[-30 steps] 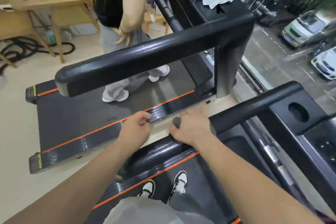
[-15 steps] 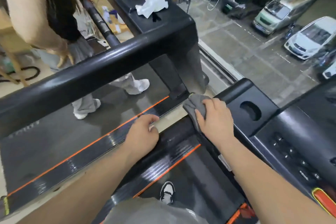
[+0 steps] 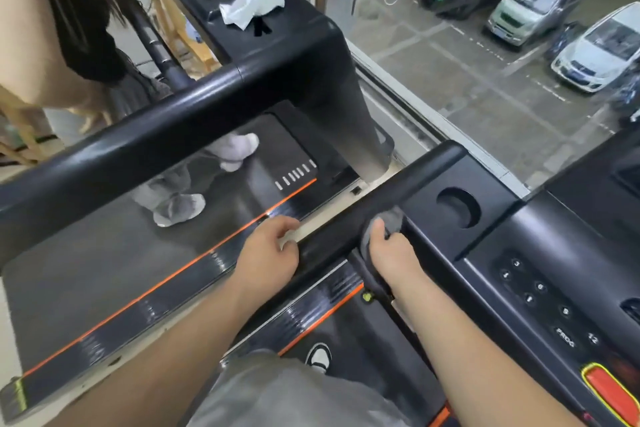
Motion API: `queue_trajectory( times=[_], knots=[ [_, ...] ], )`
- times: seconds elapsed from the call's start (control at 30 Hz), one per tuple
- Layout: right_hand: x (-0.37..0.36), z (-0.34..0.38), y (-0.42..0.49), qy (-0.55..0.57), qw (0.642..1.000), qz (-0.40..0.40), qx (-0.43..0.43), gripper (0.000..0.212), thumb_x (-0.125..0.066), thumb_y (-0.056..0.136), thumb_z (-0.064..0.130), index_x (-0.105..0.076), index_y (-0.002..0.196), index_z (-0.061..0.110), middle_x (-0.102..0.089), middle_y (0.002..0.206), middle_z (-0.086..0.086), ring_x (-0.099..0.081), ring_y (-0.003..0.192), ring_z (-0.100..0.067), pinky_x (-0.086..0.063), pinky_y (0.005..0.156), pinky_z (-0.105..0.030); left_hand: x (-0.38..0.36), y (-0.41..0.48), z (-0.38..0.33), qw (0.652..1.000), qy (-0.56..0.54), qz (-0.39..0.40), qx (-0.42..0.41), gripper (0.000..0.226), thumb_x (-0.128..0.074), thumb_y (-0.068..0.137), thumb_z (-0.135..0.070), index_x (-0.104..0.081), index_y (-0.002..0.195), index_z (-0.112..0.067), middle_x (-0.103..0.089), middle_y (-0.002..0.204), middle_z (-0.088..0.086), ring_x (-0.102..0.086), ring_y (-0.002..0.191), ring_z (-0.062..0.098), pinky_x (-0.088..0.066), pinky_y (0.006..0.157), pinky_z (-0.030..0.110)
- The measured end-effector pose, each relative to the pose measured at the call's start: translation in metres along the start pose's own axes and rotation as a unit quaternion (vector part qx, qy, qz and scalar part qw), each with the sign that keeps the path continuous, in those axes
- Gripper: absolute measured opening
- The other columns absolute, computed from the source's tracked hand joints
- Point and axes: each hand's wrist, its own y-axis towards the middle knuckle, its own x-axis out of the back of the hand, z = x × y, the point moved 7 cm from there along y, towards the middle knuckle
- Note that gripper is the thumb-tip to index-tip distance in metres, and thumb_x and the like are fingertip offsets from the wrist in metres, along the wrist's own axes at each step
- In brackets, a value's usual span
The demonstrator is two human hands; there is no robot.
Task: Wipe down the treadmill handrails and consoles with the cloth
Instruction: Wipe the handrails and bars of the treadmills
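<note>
I stand on a black treadmill. Its left handrail [image 3: 408, 184] runs diagonally up to the console [image 3: 540, 288] at the right. My right hand [image 3: 391, 250] grips a grey cloth [image 3: 389, 220] wrapped over this handrail, close to where the rail meets the console's cup holder [image 3: 457, 206]. My left hand [image 3: 270, 250] rests on the same rail lower down, fingers curled over its edge, no cloth in it. The console shows number buttons and a red stop button [image 3: 609, 392].
A second treadmill stands to the left, its thick black handrail [image 3: 145, 142] crossing the view, with a crumpled white cloth [image 3: 251, 2] on its console. Another person [image 3: 69, 28] stands on its belt. A window at right overlooks parked cars.
My right hand slid the cloth up the handrail from its lower end to the console junction. My left hand followed along the rail. My view turned right, toward the console.
</note>
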Motion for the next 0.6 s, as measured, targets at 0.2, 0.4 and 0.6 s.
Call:
queue_trajectory(
  times=[0.2,0.4,0.6],
  knots=[
    [-0.002,-0.010,0.029,0.107,0.994,0.005,-0.031,0.040,-0.024,0.102,0.062,-0.061,0.095,0.048,-0.061,0.086,0.023,-0.062,0.075,-0.008,-0.056,0.075,-0.025,0.003,-0.008,0.016,1.000,-0.001,0.010,0.007,0.036,-0.057,0.091,-0.002,-0.064,0.109,-0.033,-0.066,0.120,-0.005,-0.063,0.109,0.011,-0.045,0.103,0.025],
    [-0.008,0.007,-0.011,0.000,0.992,-0.117,0.046,0.063,-0.037,0.102,0.060,-0.050,0.132,0.007,-0.059,0.138,-0.019,-0.056,0.125,-0.041,-0.044,0.104,-0.048,0.032,-0.011,0.025,0.998,0.021,0.010,-0.054,0.037,-0.057,0.089,0.002,-0.069,0.113,-0.023,-0.067,0.107,-0.005,-0.062,0.103,0.017,-0.049,0.102,0.038],
    [-0.026,0.035,-0.069,-0.141,0.937,-0.287,0.141,0.036,-0.053,0.102,0.041,-0.059,0.110,0.006,-0.062,0.113,-0.017,-0.059,0.108,-0.039,-0.046,0.088,-0.046,0.083,-0.039,0.050,0.995,0.035,0.023,-0.092,0.034,-0.057,0.091,0.000,-0.068,0.117,-0.019,-0.067,0.120,-0.010,-0.061,0.117,0.011,-0.045,0.107,0.030]
  ],
)
